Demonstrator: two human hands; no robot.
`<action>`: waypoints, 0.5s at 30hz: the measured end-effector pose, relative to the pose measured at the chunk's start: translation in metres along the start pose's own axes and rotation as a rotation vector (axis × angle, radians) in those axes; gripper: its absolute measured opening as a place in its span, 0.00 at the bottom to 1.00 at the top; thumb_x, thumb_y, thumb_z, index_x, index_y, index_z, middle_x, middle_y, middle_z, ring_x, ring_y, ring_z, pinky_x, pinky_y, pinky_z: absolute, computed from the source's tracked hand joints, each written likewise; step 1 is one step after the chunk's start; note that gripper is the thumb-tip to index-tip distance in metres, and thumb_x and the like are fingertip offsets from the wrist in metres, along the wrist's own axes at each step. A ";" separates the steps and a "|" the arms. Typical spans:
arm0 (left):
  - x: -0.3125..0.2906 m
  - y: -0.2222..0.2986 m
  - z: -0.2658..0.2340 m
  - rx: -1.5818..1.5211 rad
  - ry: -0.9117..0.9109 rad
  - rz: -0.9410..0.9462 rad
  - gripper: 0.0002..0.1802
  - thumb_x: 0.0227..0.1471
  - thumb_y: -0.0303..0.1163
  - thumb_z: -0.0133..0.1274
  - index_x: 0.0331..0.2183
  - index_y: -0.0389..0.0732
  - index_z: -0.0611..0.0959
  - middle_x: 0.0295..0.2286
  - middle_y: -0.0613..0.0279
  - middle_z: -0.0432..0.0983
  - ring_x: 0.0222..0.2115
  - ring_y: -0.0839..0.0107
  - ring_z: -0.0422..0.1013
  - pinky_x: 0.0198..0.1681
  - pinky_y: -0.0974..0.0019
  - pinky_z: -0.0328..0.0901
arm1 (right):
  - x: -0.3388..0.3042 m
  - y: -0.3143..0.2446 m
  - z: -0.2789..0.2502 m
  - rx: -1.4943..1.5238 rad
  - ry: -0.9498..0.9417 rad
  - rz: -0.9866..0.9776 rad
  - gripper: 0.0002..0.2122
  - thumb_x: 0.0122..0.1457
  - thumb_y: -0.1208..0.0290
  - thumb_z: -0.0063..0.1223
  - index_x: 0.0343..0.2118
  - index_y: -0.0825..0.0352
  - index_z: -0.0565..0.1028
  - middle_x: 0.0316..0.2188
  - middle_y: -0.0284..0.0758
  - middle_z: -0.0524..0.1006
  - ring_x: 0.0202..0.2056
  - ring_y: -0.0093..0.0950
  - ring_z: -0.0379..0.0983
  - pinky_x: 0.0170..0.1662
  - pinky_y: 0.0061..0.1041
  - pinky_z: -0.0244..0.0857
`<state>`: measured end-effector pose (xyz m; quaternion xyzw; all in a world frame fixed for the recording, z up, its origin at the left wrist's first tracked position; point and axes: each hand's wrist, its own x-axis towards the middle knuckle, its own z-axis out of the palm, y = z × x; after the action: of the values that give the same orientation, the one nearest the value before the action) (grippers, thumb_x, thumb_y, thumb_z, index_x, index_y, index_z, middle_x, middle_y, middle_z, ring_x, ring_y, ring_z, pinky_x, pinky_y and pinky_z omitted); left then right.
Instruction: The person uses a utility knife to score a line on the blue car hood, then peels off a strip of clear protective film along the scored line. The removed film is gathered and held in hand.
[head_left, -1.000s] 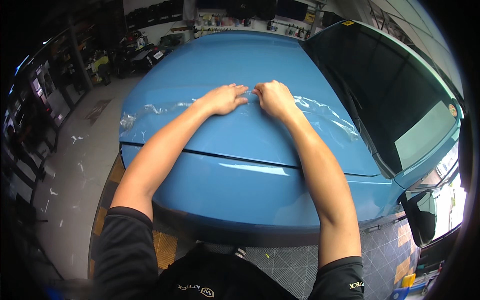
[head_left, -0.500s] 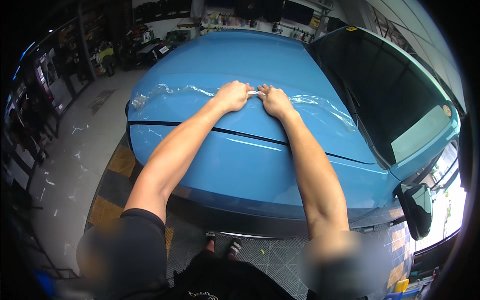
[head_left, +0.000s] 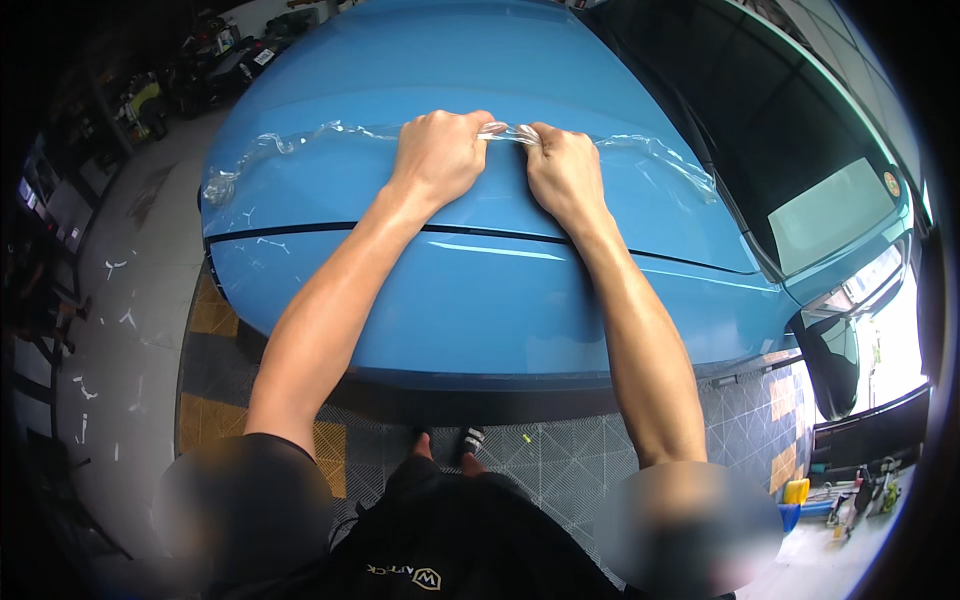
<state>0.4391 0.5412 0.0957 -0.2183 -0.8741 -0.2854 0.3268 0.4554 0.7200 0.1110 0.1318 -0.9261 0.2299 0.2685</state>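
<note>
A long, crumpled strip of clear film [head_left: 280, 143] lies across the blue car hood [head_left: 450, 65], running from its left edge to near the windshield. My left hand [head_left: 440, 155] is closed in a fist on the film near the middle. Beside it, my right hand [head_left: 565, 170] pinches the same film. Between the two hands a short bunched piece stretches, slightly above the paint. The film's right end rests close to the base of the dark windshield [head_left: 790, 110]. My palms and fingertips are mostly turned from view.
Below the hood seam is the blue fender [head_left: 480, 310]. A side mirror [head_left: 832, 365] juts out at the right. Grey and tan floor tiles [head_left: 560, 470] lie under my feet. Small white scraps dot the concrete floor [head_left: 140, 350] at left; tools and a yellow container [head_left: 796, 490] stand lower right.
Both hands have lifted the middle of the film, gripping it in tighter fists. The bunched piece between them now shows more clearly. My view has tilted down and the car sits higher in it.
</note>
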 end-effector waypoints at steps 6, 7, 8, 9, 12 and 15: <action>-0.008 0.001 -0.003 -0.059 0.090 0.073 0.10 0.59 0.36 0.54 0.36 0.48 0.89 0.22 0.54 0.81 0.25 0.52 0.78 0.29 0.53 0.71 | -0.008 -0.006 -0.004 -0.091 0.113 -0.072 0.10 0.60 0.69 0.51 0.37 0.64 0.83 0.28 0.45 0.82 0.32 0.46 0.80 0.38 0.45 0.73; -0.009 0.000 -0.003 -0.058 0.080 0.074 0.10 0.59 0.36 0.54 0.36 0.48 0.89 0.22 0.55 0.81 0.25 0.52 0.78 0.29 0.54 0.71 | -0.010 -0.005 -0.003 -0.094 0.113 -0.085 0.10 0.61 0.69 0.52 0.38 0.64 0.83 0.28 0.45 0.82 0.33 0.46 0.80 0.37 0.44 0.72; -0.008 -0.001 -0.003 -0.061 0.098 0.097 0.10 0.60 0.36 0.54 0.36 0.49 0.89 0.22 0.55 0.81 0.25 0.52 0.78 0.28 0.54 0.70 | -0.010 -0.002 -0.003 -0.100 0.133 -0.097 0.09 0.63 0.69 0.52 0.39 0.63 0.83 0.28 0.45 0.82 0.33 0.46 0.80 0.37 0.44 0.72; -0.009 -0.002 -0.004 -0.048 0.035 0.074 0.10 0.61 0.38 0.54 0.37 0.48 0.89 0.25 0.54 0.82 0.27 0.52 0.79 0.31 0.54 0.71 | -0.011 0.000 -0.002 -0.108 0.114 -0.123 0.09 0.63 0.68 0.52 0.38 0.63 0.84 0.33 0.44 0.83 0.37 0.45 0.80 0.41 0.43 0.73; -0.005 -0.001 -0.013 -0.019 -0.123 0.028 0.14 0.60 0.38 0.56 0.47 0.49 0.86 0.31 0.53 0.85 0.28 0.53 0.80 0.34 0.55 0.72 | -0.011 0.019 -0.013 -0.026 -0.050 -0.330 0.27 0.62 0.66 0.57 0.65 0.58 0.68 0.55 0.54 0.75 0.59 0.52 0.70 0.62 0.43 0.65; 0.007 0.005 -0.031 -0.201 -0.230 -0.170 0.27 0.56 0.39 0.61 0.58 0.48 0.79 0.45 0.50 0.83 0.42 0.51 0.81 0.46 0.55 0.73 | -0.001 0.068 -0.049 -0.287 0.061 -0.405 0.39 0.60 0.62 0.63 0.72 0.54 0.55 0.67 0.54 0.62 0.69 0.55 0.54 0.70 0.48 0.51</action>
<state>0.4512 0.5264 0.1222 -0.2061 -0.8882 -0.3710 0.1760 0.4525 0.8024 0.1233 0.2683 -0.8955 0.0415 0.3527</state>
